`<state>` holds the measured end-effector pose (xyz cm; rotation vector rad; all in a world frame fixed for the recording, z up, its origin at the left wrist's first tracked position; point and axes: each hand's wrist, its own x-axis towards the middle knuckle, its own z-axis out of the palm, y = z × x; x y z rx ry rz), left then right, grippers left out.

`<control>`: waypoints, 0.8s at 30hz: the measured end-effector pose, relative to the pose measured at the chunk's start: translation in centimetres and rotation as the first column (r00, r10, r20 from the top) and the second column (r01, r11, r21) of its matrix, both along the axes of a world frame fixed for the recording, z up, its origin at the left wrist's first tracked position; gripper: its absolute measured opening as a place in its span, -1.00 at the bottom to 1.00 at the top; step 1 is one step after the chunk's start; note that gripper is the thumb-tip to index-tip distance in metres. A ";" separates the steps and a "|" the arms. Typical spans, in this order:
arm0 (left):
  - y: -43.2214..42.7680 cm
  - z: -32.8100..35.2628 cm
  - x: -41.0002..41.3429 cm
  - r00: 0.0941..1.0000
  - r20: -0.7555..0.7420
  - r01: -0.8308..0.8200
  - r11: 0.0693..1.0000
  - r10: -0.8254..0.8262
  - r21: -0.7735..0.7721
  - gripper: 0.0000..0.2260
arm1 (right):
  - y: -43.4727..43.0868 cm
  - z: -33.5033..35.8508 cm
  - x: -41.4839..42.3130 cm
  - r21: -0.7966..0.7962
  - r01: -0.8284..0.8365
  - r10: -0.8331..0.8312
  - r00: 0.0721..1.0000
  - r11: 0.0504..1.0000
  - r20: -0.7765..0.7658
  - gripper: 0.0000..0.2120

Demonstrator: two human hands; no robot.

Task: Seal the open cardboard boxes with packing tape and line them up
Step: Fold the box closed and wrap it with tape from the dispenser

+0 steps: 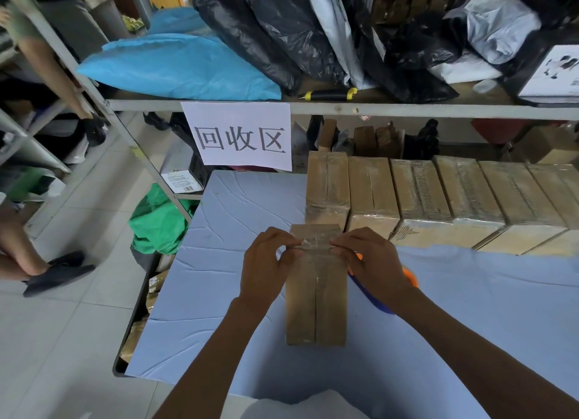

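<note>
both hands, left and right, pinch a clear tape strip across the cardboard box.

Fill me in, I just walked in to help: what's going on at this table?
A person is taping a cardboard box on the blue table. The left hand and right hand pinch a strip of clear packing tape across its far end. A row of sealed boxes already stands behind. An orange and blue tape dispenser lies partly hidden under the right wrist.
</note>
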<state>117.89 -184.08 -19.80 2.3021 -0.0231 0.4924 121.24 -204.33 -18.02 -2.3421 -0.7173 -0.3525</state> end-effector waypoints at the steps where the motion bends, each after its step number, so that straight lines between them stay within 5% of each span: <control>1: -0.1 0.0 0.0 1.000 -0.003 -0.010 1.000 0.010 -0.009 -0.90 | 0.2 0.0 0.0 0.003 0.006 -0.006 1.000 1.000 0.010 -0.92; 14: 0.1 0.0 -0.1 0.996 -0.070 0.039 0.966 -0.058 -0.256 -0.80 | 1.3 -0.1 -0.1 -0.053 -0.007 0.004 0.997 0.999 -0.071 -0.84; 17: 0.2 -0.6 -0.3 0.988 -0.131 0.014 0.901 -0.078 -0.433 -0.60 | 1.2 0.0 0.1 -0.038 0.025 -0.029 0.996 0.999 -0.090 -0.85; 20: 1.0 -1.5 -0.5 0.954 -0.277 -0.005 0.918 -0.114 -0.396 -0.49 | 1.2 -0.1 0.0 -0.003 0.058 -0.058 0.994 0.998 -0.097 -0.86; 24: 1.5 -1.9 -0.7 0.914 -0.363 -0.007 0.888 -0.181 -0.460 -0.58 | 1.3 -0.3 0.6 0.121 0.124 -0.091 0.964 0.985 -0.250 -0.83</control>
